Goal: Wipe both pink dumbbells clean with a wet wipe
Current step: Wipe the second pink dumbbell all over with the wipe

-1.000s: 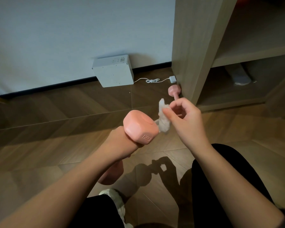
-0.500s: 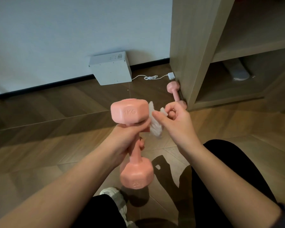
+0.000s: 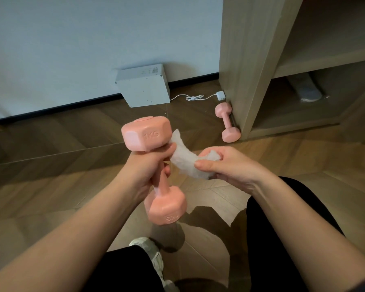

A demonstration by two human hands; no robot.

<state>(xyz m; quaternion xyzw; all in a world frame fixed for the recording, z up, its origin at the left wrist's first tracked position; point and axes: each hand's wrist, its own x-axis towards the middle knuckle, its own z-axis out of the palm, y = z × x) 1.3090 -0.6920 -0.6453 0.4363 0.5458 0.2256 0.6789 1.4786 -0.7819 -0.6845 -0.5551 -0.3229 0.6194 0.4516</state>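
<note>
While the left hand [image 3: 144, 168] grips a pink dumbbell [image 3: 147, 133], the right hand [image 3: 232, 166] pinches a crumpled wipe [image 3: 184, 162].

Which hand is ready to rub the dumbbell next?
Probably the right hand: it pinches the wet wipe, close beside the upper head of the dumbbell. The left hand is busy gripping its handle.

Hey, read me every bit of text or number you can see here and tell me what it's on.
"1KG": embossed on the upper head of the held dumbbell.
"KG", upside down: embossed on its lower head; the digit beside it is too blurred to read.
White box by the wall: a small label and marks on top, too small to read.
Floor dumbbell: no text visible.
</note>
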